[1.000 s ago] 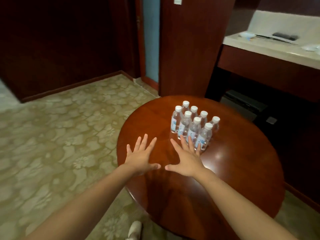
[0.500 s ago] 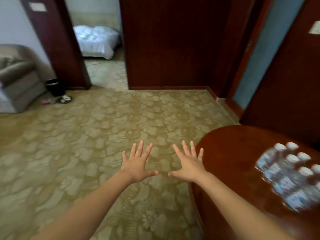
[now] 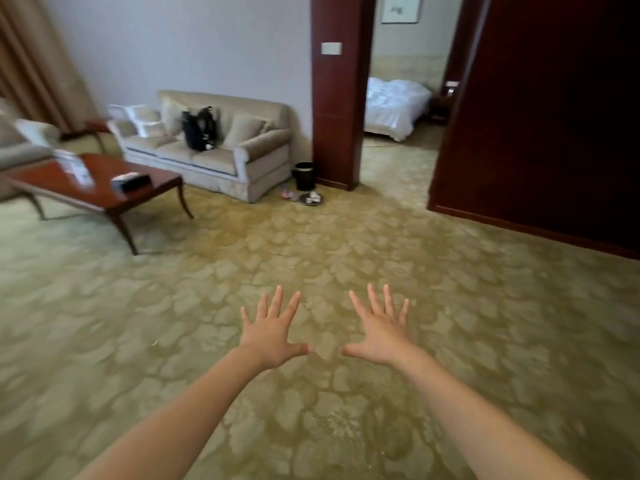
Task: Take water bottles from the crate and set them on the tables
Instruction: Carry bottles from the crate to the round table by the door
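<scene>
Nearest the camera, both forearms extend forward over the carpet [image 3: 311,244]. The left hand [image 3: 272,332] and the right hand [image 3: 382,332] are held palm-down, fingers fully spread, thumbs pointing toward each other with a gap between them. Neither hand holds anything — both are flat and empty. This posture appears to keep the hands free and in plain view while the person crosses the room, not to prepare a grasp; nothing lies within reach below them.

No water bottle can be identified with certainty in this view, and no crate is visible. The next pickup therefore probably requires locating the crate outside the present field of view.

Farther out, at the left, stands a low wooden table [image 3: 104,199]. A dark box [image 3: 131,181] rests near its right corner, and pale blurred items [image 3: 74,166] sit toward its far edge — too smeared to identify. The table is a likely placement surface, with bare wood along its near edge.

Beyond the table, a sofa [image 3: 221,150] stands against the wall with a black bag [image 3: 199,129] on its seat. A small bin [image 3: 304,174] sits at the sofa's right end, beside the wooden pillar. Farthest, through the doorway, a white bed [image 3: 394,105] is visible.
</scene>
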{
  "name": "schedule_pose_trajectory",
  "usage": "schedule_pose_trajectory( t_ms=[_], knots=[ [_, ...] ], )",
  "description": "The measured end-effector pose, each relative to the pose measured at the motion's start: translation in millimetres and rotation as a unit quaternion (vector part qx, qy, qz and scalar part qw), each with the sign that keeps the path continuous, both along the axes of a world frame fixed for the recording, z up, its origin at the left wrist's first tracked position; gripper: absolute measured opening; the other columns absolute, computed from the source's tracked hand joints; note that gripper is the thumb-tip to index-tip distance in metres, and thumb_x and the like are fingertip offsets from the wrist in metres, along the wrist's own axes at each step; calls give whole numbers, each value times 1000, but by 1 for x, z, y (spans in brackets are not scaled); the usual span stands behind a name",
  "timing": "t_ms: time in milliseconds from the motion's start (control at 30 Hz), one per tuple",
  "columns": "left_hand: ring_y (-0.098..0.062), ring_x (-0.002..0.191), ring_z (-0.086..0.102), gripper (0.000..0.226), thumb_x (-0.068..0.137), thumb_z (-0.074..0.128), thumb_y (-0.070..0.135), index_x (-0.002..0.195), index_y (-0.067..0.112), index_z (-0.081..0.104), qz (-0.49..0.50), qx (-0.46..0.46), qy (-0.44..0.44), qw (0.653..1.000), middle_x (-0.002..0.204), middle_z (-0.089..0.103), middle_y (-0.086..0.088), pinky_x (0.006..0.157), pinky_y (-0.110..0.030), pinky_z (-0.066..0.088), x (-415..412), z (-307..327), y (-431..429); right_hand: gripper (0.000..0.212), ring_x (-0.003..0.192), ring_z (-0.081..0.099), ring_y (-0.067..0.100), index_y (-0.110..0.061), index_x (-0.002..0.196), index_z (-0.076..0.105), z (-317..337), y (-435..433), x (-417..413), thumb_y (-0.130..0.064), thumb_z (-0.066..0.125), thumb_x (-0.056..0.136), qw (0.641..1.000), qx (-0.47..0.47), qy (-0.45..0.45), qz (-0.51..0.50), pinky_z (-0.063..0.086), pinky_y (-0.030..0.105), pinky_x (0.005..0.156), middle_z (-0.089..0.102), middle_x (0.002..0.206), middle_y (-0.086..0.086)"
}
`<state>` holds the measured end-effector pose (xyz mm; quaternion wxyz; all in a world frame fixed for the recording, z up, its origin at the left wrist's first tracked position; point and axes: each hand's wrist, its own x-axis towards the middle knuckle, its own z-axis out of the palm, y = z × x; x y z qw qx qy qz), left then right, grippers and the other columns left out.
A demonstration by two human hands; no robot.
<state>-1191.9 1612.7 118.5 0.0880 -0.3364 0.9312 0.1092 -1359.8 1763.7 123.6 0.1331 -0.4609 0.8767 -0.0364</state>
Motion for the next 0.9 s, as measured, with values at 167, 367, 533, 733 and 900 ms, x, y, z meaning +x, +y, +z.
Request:
schedule_pose_trajectory(
  t_ms=[167,367,533,733,900],
  knots=[
    [-30,148,-26,107,80,50,78,150,42,-22,99,16,9,995,160,-30,0,116,-65,-7,55,3,-82,115,143,-36,33,-37,156,-11,8,-119,34,-70,63,74,995,5,3,98,-19,65,113,-27,162,5],
    [-31,148,-25,107,79,48,80,151,41,-22,194,32,8,980,160,-30,0,115,-65,-7,99,-15,-166,115,145,-35,32,-37,156,-10,-10,-247,61,-71,64,74,982,22,9,187,-19,66,113,-26,163,5],
    [-31,147,-27,107,82,53,74,150,42,-22,288,36,8,957,159,-32,0,114,-64,-10,125,-35,-247,115,144,-36,31,-37,156,-10,-29,-370,73,-69,65,76,962,43,-4,271,-21,64,111,-27,162,6],
    [-32,148,-25,107,81,54,73,151,40,-20,390,30,4,920,160,-30,-2,114,-65,-10,138,-23,-354,116,144,-36,31,-37,156,-9,-18,-523,88,-69,66,74,929,19,-5,369,-21,64,112,-26,163,6],
    [-31,147,-26,107,81,52,75,150,41,-22,458,15,6,889,160,-31,-1,115,-64,-11,153,-10,-432,114,144,-36,31,-39,156,-9,-6,-634,107,-70,64,74,904,9,-2,427,-21,64,112,-25,163,5]
  ],
)
